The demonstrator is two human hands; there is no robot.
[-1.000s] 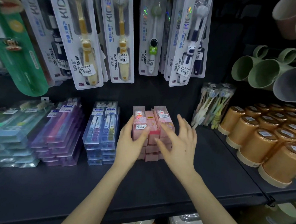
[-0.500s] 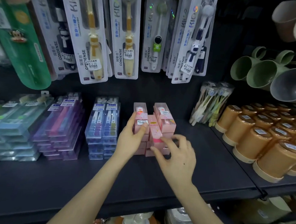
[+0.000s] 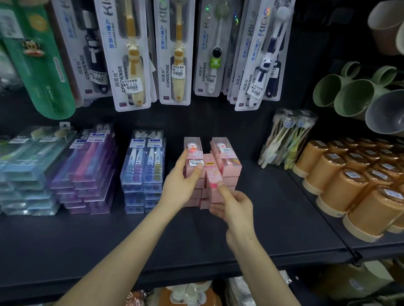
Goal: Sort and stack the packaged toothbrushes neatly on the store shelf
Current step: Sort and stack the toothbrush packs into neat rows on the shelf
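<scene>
Gripping pink toothbrush boxes [image 3: 226, 158] mid-shelf: our left hand [image 3: 180, 184] clamps the left stack's top box, thumb on its price sticker; our right hand [image 3: 234, 210] pinches the middle pink box [image 3: 212, 174] between thumb and fingers. Boxes are pink with clear windows, long axes running front to back. Black shelf [image 3: 275, 215]; blue packs [image 3: 145, 164] left, orange cups [image 3: 358, 184] right.

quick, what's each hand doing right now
Left hand: closed on the left pink toothbrush box, thumb on its top label.
Right hand: closed on the middle pink box, thumb on top, fingers below.
</scene>
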